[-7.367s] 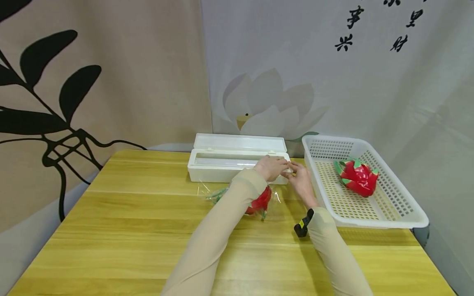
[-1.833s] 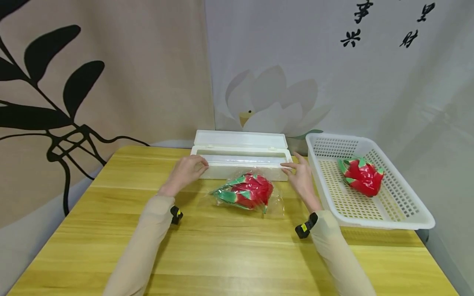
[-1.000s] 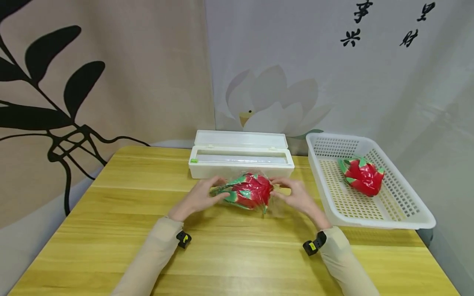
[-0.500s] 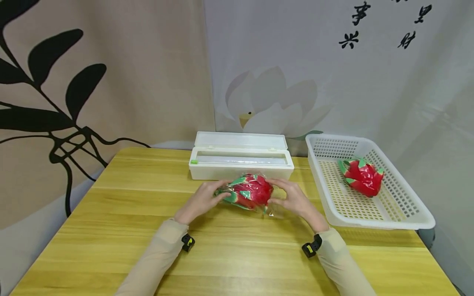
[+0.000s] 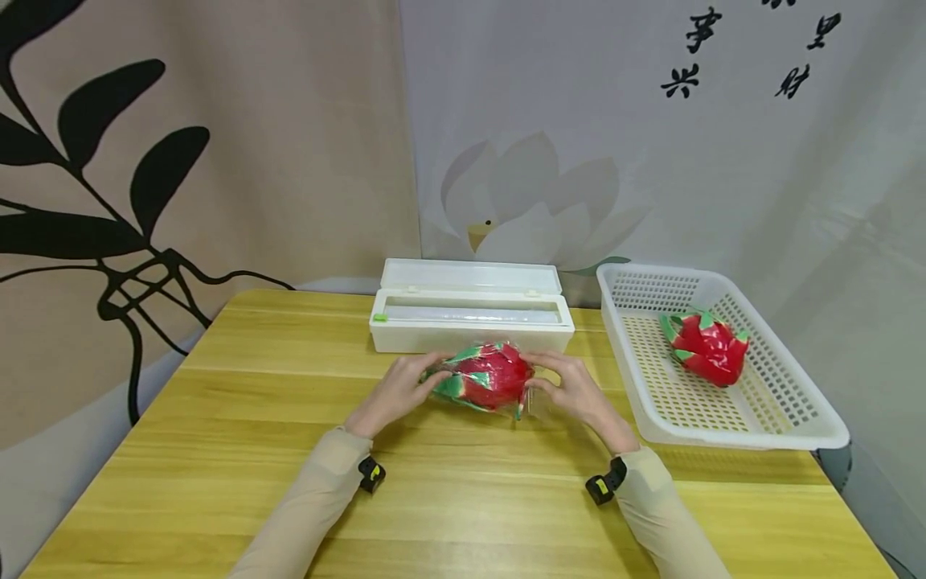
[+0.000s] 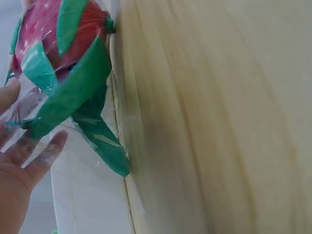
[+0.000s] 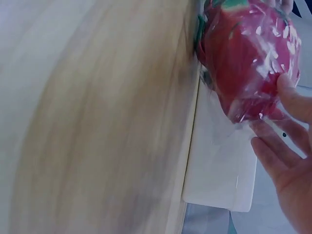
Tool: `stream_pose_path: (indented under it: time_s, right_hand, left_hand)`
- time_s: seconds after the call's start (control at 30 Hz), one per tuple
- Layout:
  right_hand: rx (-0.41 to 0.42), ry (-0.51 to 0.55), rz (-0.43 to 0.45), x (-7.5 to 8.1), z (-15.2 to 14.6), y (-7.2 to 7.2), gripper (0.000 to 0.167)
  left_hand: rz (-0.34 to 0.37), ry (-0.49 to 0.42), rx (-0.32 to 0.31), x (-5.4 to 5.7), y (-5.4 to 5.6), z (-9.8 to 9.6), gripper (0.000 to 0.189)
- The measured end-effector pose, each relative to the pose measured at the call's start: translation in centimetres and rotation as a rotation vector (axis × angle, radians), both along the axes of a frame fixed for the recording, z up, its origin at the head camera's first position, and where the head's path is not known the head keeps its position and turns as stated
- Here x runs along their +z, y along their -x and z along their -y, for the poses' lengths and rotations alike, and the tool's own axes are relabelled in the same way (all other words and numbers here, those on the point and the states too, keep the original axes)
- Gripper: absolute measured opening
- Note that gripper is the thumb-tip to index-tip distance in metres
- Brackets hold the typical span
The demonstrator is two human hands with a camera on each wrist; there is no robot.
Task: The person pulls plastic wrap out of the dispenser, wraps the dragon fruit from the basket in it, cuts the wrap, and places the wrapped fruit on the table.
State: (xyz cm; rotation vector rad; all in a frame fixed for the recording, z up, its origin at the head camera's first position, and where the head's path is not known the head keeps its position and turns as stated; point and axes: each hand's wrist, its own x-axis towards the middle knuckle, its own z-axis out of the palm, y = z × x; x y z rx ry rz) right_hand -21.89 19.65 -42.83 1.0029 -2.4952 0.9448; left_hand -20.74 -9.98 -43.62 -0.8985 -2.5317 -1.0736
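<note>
**Film being folded around the dragon fruit**

The dragon fruit [image 5: 483, 376] lies on the wooden table [image 5: 217, 450], just in front of the white film dispenser box [image 5: 470, 319], with a loose sheet of clear film [image 5: 537, 402] draped over it. The left hand [image 5: 396, 392] sits at the fruit's green leafy end, fingers fairly straight and spread, touching the film there; the left wrist view shows the film [image 6: 34, 146] lying against those fingers [image 6: 48, 146] rather than pinched. The right hand [image 5: 575, 390] cups the fruit's red end with gently bent fingers resting on the wrapped skin [image 7: 253, 63]. Whether its thumb pinches the film is hard to tell, since the wrist view cuts off part of the hand.

Judged from this, the step in hand is the wrapping itself: the sheet appears already free of the box, and its edges are not yet tucked. The next move probably calls for drawing the slack film under the fruit from both ends and pressing it so it clings.

To the right of the box, a white basket [image 5: 796, 418] holds a second dragon fruit [image 5: 705, 347].
</note>
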Motion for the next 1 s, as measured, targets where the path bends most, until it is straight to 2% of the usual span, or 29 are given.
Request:
stream_pose_path:
  time_s: [0.13, 0.37, 0.5, 0.63, 0.73, 0.9, 1.0]
  right_hand:
    - [0.025, 0.049, 0.013, 0.0, 0.1, 0.1, 0.033]
    - [0.030, 0.118, 0.078, 0.1, 0.3, -0.2, 0.011]
    - [0.044, 0.143, 0.088, 0.2, 0.4, -0.3, 0.012]
    - [0.022, 0.139, 0.090, 0.4, 0.6, -0.3, 0.012]
    - [0.004, 0.135, 0.088, 0.4, 0.8, -0.2, 0.012]
    - [-0.009, 0.130, 0.089, 0.4, 1.1, 0.0, 0.015]
    - [-0.010, 0.124, 0.130, 0.6, 1.1, -0.2, 0.017]
  left_hand:
    - [0.026, -0.026, 0.014, 0.0, -0.1, 0.1, 0.027]
    - [0.097, -0.065, 0.020, 0.3, -0.4, 0.3, 0.026]
    - [0.165, -0.112, 0.039, 0.5, -0.6, 0.6, 0.028]
    - [0.221, -0.159, 0.061, 0.5, -0.3, 0.6, 0.030]
    - [0.215, -0.149, 0.086, 0.3, -0.1, 0.7, 0.028]
    - [0.135, -0.101, 0.121, 0.1, -0.2, 0.8, 0.029]
    - [0.108, -0.068, 0.125, 0.2, -0.3, 0.7, 0.035]
